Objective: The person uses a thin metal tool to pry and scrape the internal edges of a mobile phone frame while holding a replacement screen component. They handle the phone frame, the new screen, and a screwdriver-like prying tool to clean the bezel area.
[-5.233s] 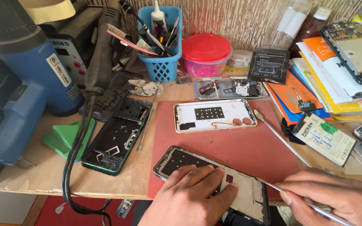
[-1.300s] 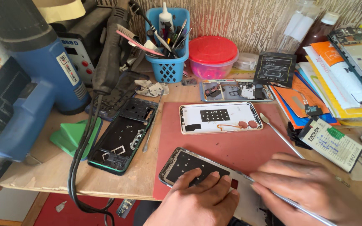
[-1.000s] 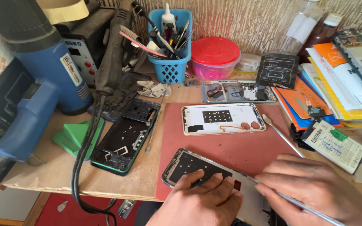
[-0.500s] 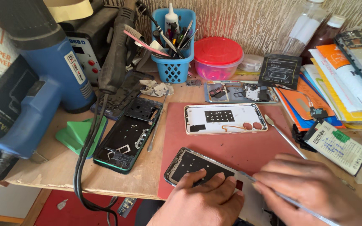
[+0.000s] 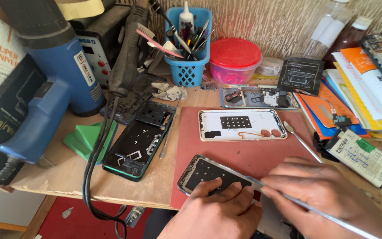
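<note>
The open phone frame lies flat on the red mat, right under the left hand, whose fingers press down on it, spread flat. The right hand has its fingers closed around a thin metal tool, whose tip touches the frame's edge. Beyond the fingers lies a white phone back. Left of them, on the desk, lies a black phone frame.

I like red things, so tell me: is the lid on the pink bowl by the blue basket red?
Yes, the pink bowl beside the blue basket is closed with a red lid.
</note>
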